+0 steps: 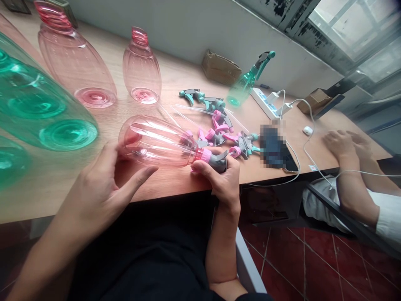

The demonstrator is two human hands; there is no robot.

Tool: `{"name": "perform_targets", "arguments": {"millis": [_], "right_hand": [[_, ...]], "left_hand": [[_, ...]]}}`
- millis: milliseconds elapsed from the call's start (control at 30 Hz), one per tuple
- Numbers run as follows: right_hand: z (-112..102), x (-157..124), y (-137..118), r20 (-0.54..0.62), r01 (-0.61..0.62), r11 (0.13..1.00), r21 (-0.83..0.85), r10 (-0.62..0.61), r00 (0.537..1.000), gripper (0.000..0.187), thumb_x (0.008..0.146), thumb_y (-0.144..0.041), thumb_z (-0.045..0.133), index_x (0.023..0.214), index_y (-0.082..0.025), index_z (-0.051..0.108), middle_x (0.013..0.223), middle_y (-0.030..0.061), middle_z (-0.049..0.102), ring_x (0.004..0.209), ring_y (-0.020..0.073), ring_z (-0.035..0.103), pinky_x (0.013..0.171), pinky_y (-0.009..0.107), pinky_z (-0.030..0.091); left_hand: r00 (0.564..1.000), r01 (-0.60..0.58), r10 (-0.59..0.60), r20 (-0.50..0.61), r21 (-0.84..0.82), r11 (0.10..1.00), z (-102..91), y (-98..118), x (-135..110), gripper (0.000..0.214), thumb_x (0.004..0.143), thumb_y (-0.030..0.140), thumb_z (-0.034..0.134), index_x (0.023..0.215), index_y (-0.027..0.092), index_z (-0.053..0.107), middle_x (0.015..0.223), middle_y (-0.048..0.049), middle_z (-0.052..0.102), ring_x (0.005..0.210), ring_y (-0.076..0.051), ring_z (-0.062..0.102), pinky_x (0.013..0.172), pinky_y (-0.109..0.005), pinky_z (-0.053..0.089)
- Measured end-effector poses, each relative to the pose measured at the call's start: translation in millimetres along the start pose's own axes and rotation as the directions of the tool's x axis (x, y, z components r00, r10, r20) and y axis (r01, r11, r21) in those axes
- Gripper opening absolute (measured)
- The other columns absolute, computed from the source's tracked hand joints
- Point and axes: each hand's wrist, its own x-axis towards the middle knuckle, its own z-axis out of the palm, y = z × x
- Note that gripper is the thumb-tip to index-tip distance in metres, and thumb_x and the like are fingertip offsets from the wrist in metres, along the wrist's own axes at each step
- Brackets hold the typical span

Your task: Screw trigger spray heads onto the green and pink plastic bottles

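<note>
A clear pink plastic bottle (156,142) lies on its side across the wooden table (175,75). My left hand (103,184) cups its base, fingers and thumb curled round the wide end. My right hand (221,175) is wrapped round the grey trigger sprayer head (217,161) with a pink collar at the bottle's neck. Just beyond my right hand lies a heap of loose pink, teal and grey sprayer heads (219,121) with thin clear dip tubes.
Two empty pink bottles (140,67) stand behind, green bottles (37,108) crowd the left. A finished green spray bottle (247,81), a cardboard box (221,67), a power strip (266,102) and a phone (277,148) lie right. Another person's hands (344,142) rest on the table's right end.
</note>
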Motion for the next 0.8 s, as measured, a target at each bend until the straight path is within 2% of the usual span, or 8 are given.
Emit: {"name": "perform_targets", "arguments": {"millis": [267,500,667,800], "right_hand": [[0.0,1.0,-1.9,-0.015,0.017,0.999,-0.044,-0.018,1.000,0.027,0.081,-0.038,0.091,0.098,-0.022,0.077,0.080,-0.0016,0.077,0.068,0.0166,0.071,0.066,0.029,0.060],[-0.2,0.6,-2.3,-0.005,0.023,1.000,-0.009,-0.023,1.000,0.025,0.082,-0.034,0.091,0.098,-0.022,0.077,0.081,-0.0025,0.076,0.069,0.0160,0.071,0.067,0.028,0.060],[0.0,0.1,-1.9,-0.009,0.016,0.999,-0.027,-0.017,1.000,0.028,0.082,-0.038,0.091,0.099,-0.022,0.076,0.081,-0.0017,0.077,0.070,0.0182,0.074,0.068,0.030,0.062],[0.2,0.4,-1.9,-0.011,0.015,0.999,-0.046,-0.015,1.000,0.028,0.083,-0.040,0.090,0.099,-0.022,0.076,0.080,-0.0015,0.077,0.069,0.0183,0.073,0.068,0.031,0.062]], "left_hand": [[1.000,0.022,-0.022,0.017,-0.007,1.000,-1.4,1.0,0.3,0.067,0.093,0.071,0.058,0.140,0.023,0.060,0.134,-0.0096,0.070,0.127,-0.033,0.067,0.114,-0.049,0.051],[1.000,0.023,-0.023,0.017,-0.001,1.000,-1.1,2.6,0.4,0.070,0.093,0.070,0.058,0.143,0.022,0.059,0.136,-0.0100,0.069,0.127,-0.034,0.068,0.114,-0.054,0.053],[0.998,0.038,-0.038,0.046,0.011,0.999,-1.1,2.5,0.8,0.070,0.095,0.068,0.049,0.149,0.024,0.051,0.139,-0.0061,0.066,0.134,-0.036,0.065,0.117,-0.060,0.051],[0.998,0.045,-0.046,0.048,0.020,0.999,-0.8,2.7,1.2,0.070,0.094,0.069,0.047,0.148,0.026,0.051,0.139,-0.0047,0.065,0.136,-0.038,0.064,0.118,-0.061,0.051]]}}
